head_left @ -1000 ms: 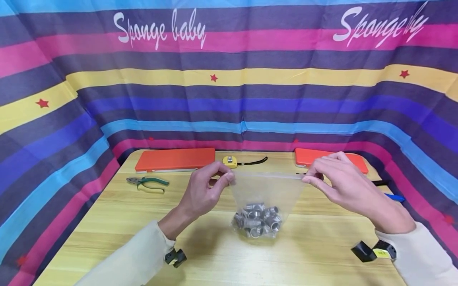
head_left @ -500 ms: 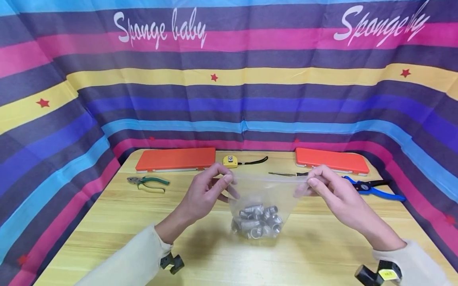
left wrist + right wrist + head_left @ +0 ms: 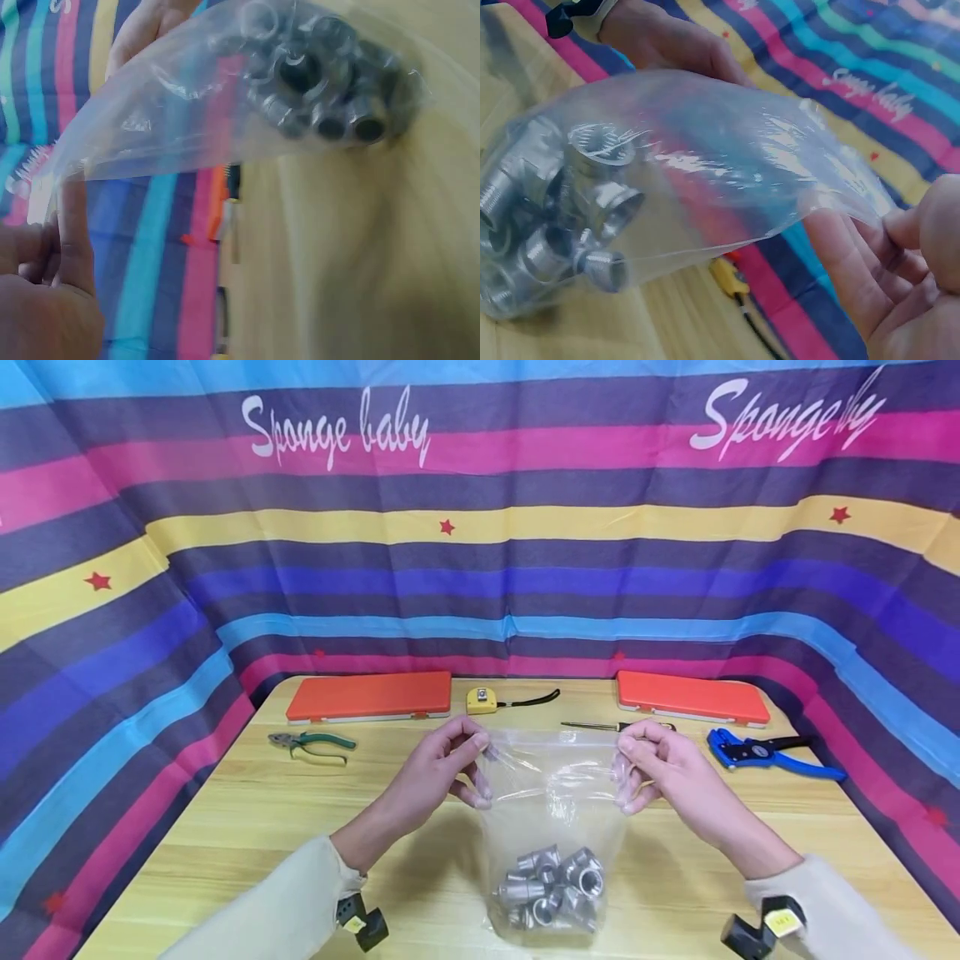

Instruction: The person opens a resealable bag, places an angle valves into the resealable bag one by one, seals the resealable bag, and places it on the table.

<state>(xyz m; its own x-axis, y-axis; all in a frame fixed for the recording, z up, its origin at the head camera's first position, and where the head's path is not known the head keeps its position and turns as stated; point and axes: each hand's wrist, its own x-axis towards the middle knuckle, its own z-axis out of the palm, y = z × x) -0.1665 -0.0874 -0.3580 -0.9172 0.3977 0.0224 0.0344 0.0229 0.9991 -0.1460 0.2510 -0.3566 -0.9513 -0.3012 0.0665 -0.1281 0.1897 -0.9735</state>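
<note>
A clear zip bag [image 3: 555, 789] hangs between both hands in the head view, with several silvery threaded pipe fittings [image 3: 546, 893] gathered at its bottom. My left hand [image 3: 431, 777] pinches the bag's upper left corner between thumb and index finger, its other fingers lying along the side. At the upper right corner my right hand [image 3: 671, 772] does the same. The mouth is stretched wide across between them. In the left wrist view the left fingers [image 3: 73, 232] touch the film's edge. The right wrist view shows the fittings [image 3: 604, 176] bunched at the far end of the bag.
Along the table's back lie two red cases [image 3: 371, 695], a yellow tape measure [image 3: 482, 700] with a black strap, and a thin screwdriver [image 3: 592, 726]. Green-handled pliers [image 3: 307, 742] rest at left, a blue wire stripper [image 3: 772, 753] at right. Striped cloth [image 3: 480, 581] surrounds the table.
The right hand has moved left and turned, uncovering the screwdriver and wire stripper. The bag has come lower in view and its fittings look larger. Both hands still hold its top corners.
</note>
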